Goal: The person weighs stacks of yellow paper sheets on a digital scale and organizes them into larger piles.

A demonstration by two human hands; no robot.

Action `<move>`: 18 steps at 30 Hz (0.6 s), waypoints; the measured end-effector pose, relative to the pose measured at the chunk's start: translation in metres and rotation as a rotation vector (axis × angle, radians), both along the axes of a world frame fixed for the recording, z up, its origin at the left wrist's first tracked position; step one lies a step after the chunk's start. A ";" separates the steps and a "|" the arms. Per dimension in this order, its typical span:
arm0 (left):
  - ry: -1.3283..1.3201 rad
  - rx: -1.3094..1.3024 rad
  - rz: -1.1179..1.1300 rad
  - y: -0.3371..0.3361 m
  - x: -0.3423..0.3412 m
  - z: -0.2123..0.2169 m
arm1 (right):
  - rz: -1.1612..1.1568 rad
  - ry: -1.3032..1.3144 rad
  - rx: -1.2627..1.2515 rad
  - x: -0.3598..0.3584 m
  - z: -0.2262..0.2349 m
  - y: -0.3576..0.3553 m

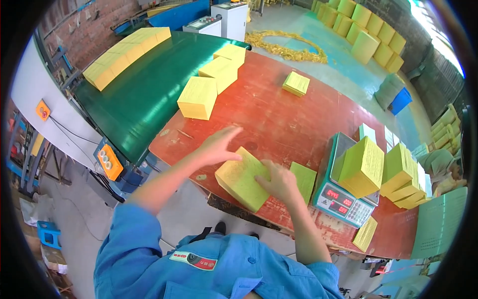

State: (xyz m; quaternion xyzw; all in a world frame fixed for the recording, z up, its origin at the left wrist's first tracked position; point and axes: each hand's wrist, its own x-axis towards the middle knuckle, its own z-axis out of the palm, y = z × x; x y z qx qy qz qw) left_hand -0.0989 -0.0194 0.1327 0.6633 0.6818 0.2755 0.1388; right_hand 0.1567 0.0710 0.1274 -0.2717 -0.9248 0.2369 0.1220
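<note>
A thick stack of yellow paper sheets (241, 179) lies near the front edge of the red table, turned at an angle. My left hand (219, 147) is over its far left corner, fingers spread, the thumb close to the paper; whether it touches I cannot tell. On the stack's right side lies my right hand (280, 180), thumb apart from the slightly blurred fingers, which rest against the paper without closing round it. A thin pile of yellow-green sheets (302, 178) lies just right of that hand. Farther right, a digital scale (343, 202) with lit red digits bears a tall yellow paper stack (362, 167).
A green conveyor belt (134, 94) adjoins the red table (264, 109) on the left, with a row of yellow blocks (127, 52). Three yellow paper blocks (198, 98) stand by the table's left edge. A small pile (296, 83) lies farther back; more stacks (401, 169) stand beyond the scale.
</note>
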 end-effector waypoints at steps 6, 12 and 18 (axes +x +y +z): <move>-0.963 0.105 0.821 -0.141 0.095 -0.076 | -0.112 -0.116 -0.164 0.022 0.000 -0.035; -1.785 -0.009 0.913 -0.132 0.159 -0.090 | -0.059 -0.061 -0.211 0.020 -0.006 -0.037; -1.640 0.088 0.620 -0.135 0.186 -0.057 | -0.011 -0.005 -0.224 0.028 -0.008 -0.045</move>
